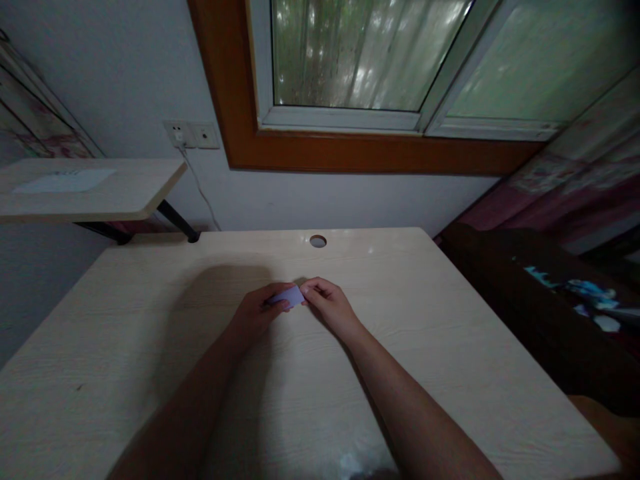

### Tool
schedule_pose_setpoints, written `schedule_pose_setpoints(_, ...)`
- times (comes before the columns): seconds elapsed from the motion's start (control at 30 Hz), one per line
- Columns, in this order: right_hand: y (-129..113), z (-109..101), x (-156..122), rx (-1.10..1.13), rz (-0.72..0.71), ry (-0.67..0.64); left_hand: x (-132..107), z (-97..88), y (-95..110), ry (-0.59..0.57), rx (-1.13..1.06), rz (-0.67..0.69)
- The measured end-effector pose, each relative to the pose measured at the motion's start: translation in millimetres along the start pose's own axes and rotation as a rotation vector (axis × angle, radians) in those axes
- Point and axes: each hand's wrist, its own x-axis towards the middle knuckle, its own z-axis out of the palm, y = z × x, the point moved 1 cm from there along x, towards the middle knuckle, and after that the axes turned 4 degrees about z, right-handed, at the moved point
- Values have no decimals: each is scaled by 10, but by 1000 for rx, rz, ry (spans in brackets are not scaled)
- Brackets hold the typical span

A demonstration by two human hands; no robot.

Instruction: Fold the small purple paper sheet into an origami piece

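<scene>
A small flat purple piece, paper-like in look [291,297], is held between my two hands over the desk [310,393]. My left hand [256,309] is closed around its left end, thumb along the near edge. At its right corner, the thumb and fingers of my right hand [330,303] pinch it. The piece slants slightly upward to the right. My fingers cover both of its ends, so its full outline is hidden.
A raised shelf [150,190] on black legs stands at the desk's back left, with a white sheet [65,181] on it. Near the back edge is a round cable hole [318,241]. A white cord [200,187] hangs from the wall socket [179,135]. Dark furniture [525,320] stands right.
</scene>
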Motion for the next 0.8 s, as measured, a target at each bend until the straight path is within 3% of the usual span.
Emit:
schedule_pose_setpoints(0.53, -58, 21, -32, -40, 16, -5, -1, 9, -8, 1, 30, 10)
schedule_pose_setpoints(0.8, -3, 51, -49, -173, 8, -85, 5, -6, 23, 66, 142, 0)
